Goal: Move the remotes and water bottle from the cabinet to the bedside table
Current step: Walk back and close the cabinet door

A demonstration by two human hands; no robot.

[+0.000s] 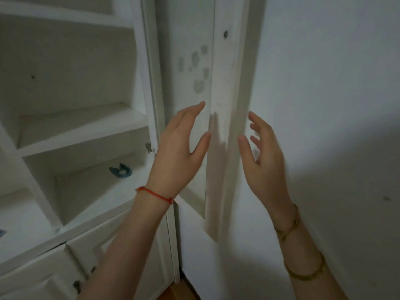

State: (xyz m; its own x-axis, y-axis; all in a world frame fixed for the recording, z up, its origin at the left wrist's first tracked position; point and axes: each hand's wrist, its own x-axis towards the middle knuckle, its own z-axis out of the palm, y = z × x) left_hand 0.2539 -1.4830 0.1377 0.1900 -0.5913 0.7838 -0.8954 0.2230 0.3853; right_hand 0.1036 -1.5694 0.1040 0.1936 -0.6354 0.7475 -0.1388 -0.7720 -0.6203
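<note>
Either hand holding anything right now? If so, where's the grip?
Nothing held. The left hand and right hand are both open and empty, either side of the open cabinet door edge.

- The cabinet (pixel 71 135) looks like white-painted wood, matt, with scuffed, slightly dingy shelves
- Its open door (pixel 225 118) has the same white paint, smudged in places, around a glossy pane with dull grey patches
- A small dark metal stud (pixel 226 34) sits in the door frame
- The wall (pixel 329 94) is smooth matt white paint
- A red cord bracelet (pixel 154 194) looks like thread
- The gold bangles (pixel 303 271) look metallic
- The floor strip (pixel 184 289) is brown wood
</note>
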